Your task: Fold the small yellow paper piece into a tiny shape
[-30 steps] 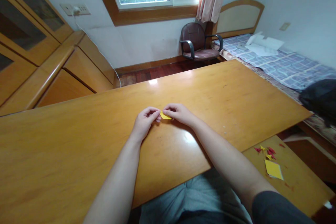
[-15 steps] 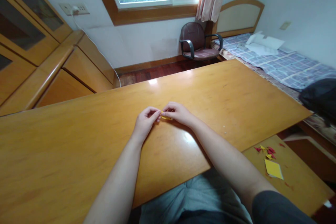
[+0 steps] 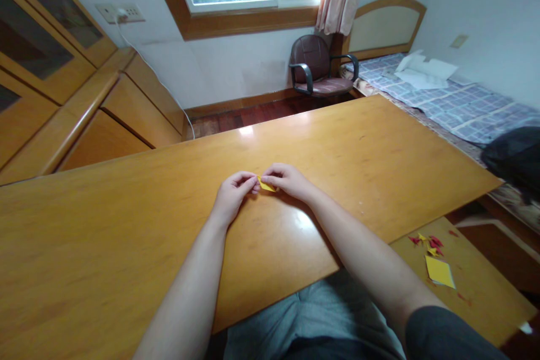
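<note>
A small piece of folded yellow paper (image 3: 268, 186) is pinched between my two hands, just above the wooden table (image 3: 126, 225). My left hand (image 3: 234, 194) grips its left tip between thumb and forefinger. On the other side, my right hand (image 3: 287, 181) is closed on its upper right part, thumb on top. The fingers cover much of the paper, so its full folded shape is hidden.
A lower board (image 3: 485, 270) at the right holds a yellow paper stack (image 3: 440, 271) and several small red and yellow folded paper pieces (image 3: 431, 243). Beyond the table stand a brown armchair (image 3: 314, 64) and a bed (image 3: 468, 104). Cabinets (image 3: 130, 107) line the left.
More of the yellow paper's face shows between my hands, as it has tilted or turned slightly. Both hands stay in nearly the same place.
</note>
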Available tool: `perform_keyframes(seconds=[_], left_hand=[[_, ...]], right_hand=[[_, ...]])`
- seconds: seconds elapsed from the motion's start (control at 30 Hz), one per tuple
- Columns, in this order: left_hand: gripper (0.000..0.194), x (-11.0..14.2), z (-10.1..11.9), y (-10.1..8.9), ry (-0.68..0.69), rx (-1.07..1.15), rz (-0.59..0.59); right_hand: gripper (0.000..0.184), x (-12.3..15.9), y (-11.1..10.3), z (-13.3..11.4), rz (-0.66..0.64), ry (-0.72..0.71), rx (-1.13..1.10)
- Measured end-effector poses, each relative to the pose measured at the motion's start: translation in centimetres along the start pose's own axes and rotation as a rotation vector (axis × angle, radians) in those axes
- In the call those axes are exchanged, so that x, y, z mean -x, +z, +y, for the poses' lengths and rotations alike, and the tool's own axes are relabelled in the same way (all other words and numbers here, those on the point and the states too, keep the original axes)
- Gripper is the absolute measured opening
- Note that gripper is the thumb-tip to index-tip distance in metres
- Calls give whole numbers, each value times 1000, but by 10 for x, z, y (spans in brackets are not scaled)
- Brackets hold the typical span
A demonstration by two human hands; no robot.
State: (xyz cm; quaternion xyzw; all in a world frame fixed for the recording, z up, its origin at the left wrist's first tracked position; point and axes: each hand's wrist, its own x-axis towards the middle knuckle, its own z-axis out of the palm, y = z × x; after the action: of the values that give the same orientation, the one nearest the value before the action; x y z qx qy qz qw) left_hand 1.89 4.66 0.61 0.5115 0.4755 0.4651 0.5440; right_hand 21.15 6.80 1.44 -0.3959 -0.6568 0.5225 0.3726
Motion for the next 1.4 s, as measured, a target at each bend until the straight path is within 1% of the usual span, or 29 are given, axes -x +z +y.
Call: perform_keyframes(seconds=[0.23,0.43,0.6,0.7,0.8,0.9,0.97,1.23,1.4], left_hand=[[23,0,-1,-2,0,18,-37],[26,0,-2,-3,-5,-12,-45],[23,1,0,-2,13,-21,-50],[21,1,2,-1,29,-63,-36],[19,1,3,1,53,-115,15],[18,1,3,3,61,-123,70],[19,1,3,3,58,-117,85],[23,-1,0,5,48,-33,96],[26,-2,2,5,70,-165,63]], right_hand=[[27,2,-2,-2,-32,48,-27],[24,2,-4,-2,-53,45,-24],[22,2,-4,-2,-53,39,-15],[19,2,-3,-2,-44,29,-2],[21,2,0,-1,-36,46,-37],[31,1,3,2,-50,80,-150],[36,0,4,5,-53,94,-195],[33,-3,5,11,33,68,-182],[31,-2,5,11,40,52,-173]])
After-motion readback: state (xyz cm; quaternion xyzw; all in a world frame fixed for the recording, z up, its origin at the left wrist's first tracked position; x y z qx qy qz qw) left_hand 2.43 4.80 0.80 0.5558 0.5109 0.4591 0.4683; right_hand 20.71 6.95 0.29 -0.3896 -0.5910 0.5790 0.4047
